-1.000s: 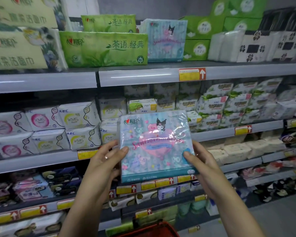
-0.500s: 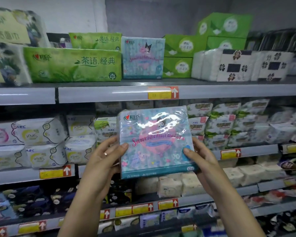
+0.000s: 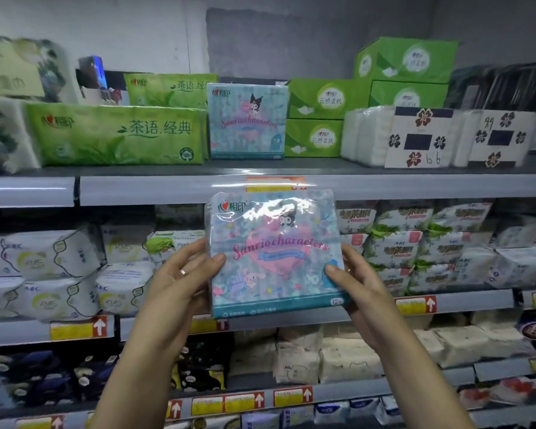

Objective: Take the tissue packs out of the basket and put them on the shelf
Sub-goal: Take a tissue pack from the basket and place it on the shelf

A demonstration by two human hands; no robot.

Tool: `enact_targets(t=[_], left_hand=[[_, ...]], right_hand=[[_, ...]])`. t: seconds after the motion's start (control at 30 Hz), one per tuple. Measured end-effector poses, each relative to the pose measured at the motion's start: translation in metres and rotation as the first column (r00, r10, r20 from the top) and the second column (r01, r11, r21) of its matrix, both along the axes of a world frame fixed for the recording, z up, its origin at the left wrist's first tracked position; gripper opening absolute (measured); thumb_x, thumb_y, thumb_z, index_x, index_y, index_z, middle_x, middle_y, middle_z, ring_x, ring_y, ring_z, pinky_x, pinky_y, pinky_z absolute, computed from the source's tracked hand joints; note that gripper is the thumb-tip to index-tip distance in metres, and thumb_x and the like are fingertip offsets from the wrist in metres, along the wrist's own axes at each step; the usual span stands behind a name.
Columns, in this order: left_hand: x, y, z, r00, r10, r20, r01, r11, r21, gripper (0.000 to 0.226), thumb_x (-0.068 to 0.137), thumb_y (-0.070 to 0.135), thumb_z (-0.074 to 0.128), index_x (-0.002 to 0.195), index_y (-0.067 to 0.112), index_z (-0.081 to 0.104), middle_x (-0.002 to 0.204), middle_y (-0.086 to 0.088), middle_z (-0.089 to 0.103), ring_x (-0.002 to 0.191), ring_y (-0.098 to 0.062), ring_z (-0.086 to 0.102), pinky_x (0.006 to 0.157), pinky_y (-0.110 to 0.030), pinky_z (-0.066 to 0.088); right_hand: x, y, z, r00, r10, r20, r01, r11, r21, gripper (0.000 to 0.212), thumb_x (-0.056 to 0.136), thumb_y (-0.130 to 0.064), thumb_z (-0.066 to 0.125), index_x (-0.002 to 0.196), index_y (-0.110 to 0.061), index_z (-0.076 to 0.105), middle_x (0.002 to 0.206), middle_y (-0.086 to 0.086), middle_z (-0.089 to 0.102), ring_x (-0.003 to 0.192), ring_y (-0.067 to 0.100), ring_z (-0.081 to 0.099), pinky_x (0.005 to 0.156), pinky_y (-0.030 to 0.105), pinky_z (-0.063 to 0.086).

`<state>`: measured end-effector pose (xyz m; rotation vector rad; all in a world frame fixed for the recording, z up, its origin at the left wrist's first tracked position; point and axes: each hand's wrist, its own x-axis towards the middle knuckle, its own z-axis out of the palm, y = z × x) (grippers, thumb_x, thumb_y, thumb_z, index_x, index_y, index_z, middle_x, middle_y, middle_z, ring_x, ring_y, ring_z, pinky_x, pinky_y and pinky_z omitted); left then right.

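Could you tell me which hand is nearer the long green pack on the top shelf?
Left. The left hand grips the tissue pack below and right of the long green pack; the right hand is farther right.

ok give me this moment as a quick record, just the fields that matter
held: blue tissue pack, upright, front toward camera
left hand: grips the pack's left edge
right hand: grips its right edge
matching pack: stands on top shelf between green packs and green boxes
placed: not yet
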<state>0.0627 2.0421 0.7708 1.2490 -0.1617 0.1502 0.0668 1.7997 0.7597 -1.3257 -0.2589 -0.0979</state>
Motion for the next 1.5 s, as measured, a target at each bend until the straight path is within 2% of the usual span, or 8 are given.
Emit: enact_targets(t=[0.23,0.33,0.53,0.67,0.8,1.13,1.37,1.5], left_hand=[[0.02,0.004,0.033,0.996,0.035,0.082,-0.034,0.999,-0.02,0.104,0.019,0.056,0.092,0.111,0.017,0.063,0.097,-0.001,0.076,0.076,-0.013,0.073,0.054,-0.02,0.054],[0.026,0.0,0.044,0.989,0.049,0.139,-0.045,0.998,-0.032,0.107,0.023,0.056,0.091,0.116,0.014,0.06,0.083,0.004,0.075,0.056,-0.003,0.064,0.048,-0.016,0.049],[0.049,0.002,0.062,0.977,0.05,0.205,-0.05,0.999,-0.006,0.063,0.068,0.019,0.077,0.126,0.011,0.055,0.104,0.002,0.074,0.079,-0.006,0.071,0.054,-0.014,0.05],[0.064,0.004,0.085,0.96,0.05,0.276,-0.061,0.998,0.033,0.053,0.067,0.019,0.078,0.116,0.012,0.057,0.08,0.008,0.071,0.057,0.003,0.063,0.053,-0.012,0.048],[0.084,0.007,0.11,0.934,0.05,0.354,-0.101,0.987,0.126,0.041,0.068,0.024,0.067,0.109,0.022,0.06,0.092,0.011,0.075,0.087,-0.004,0.07,0.07,-0.016,0.054],[0.125,0.005,0.143,0.871,0.092,0.483,-0.207,0.959,0.191,0.028,0.086,0.013,0.061,0.114,0.019,0.06,0.099,0.008,0.072,0.094,-0.004,0.068,0.077,-0.014,0.053],[0.154,0.006,0.158,0.854,0.071,0.515,-0.243,0.931,0.274,0.035,0.091,0.017,0.059,0.125,0.012,0.058,0.119,-0.003,0.067,0.116,-0.016,0.061,0.099,-0.03,0.05],[0.168,0.006,0.166,0.835,0.047,0.548,-0.297,0.877,0.377,0.028,0.095,0.02,0.055,0.122,0.014,0.059,0.116,0.003,0.067,0.111,-0.01,0.062,0.101,-0.032,0.048]], right_hand=[[0.021,0.004,0.029,0.996,0.0,0.086,0.0,1.0,-0.004,0.045,0.073,-0.021,0.064,0.117,-0.025,0.057,0.103,-0.012,0.072,0.094,0.009,0.068,0.069,0.02,0.054],[0.033,0.006,0.042,0.991,-0.007,0.136,0.012,0.999,-0.038,0.041,0.074,-0.024,0.062,0.114,-0.029,0.06,0.105,-0.013,0.072,0.099,0.008,0.067,0.072,0.019,0.053],[0.056,0.012,0.06,0.96,-0.062,0.275,0.074,0.997,-0.034,0.038,0.082,-0.02,0.056,0.119,-0.029,0.058,0.106,-0.014,0.071,0.101,0.007,0.066,0.073,0.017,0.052],[0.068,0.014,0.079,0.932,-0.067,0.356,0.086,0.996,-0.037,0.043,0.08,-0.025,0.057,0.123,-0.027,0.056,0.114,-0.01,0.069,0.107,0.01,0.064,0.078,0.019,0.052],[0.084,0.011,0.1,0.908,-0.068,0.414,0.112,0.99,-0.082,0.047,0.085,-0.023,0.055,0.132,-0.023,0.05,0.12,-0.009,0.064,0.105,0.004,0.063,0.079,0.017,0.051],[0.133,0.013,0.142,0.887,-0.098,0.452,0.206,0.958,-0.197,0.043,0.097,-0.01,0.049,0.139,-0.015,0.043,0.133,0.001,0.057,0.118,0.014,0.056,0.104,0.036,0.044],[0.156,0.018,0.155,0.889,-0.132,0.438,0.22,0.963,-0.157,0.032,0.097,-0.006,0.046,0.126,-0.017,0.052,0.121,0.001,0.063,0.109,0.014,0.061,0.097,0.031,0.048],[0.168,0.025,0.167,0.921,-0.168,0.353,0.201,0.978,-0.059,0.035,0.096,-0.001,0.043,0.128,-0.013,0.053,0.113,0.001,0.065,0.098,0.012,0.062,0.081,0.027,0.051]])
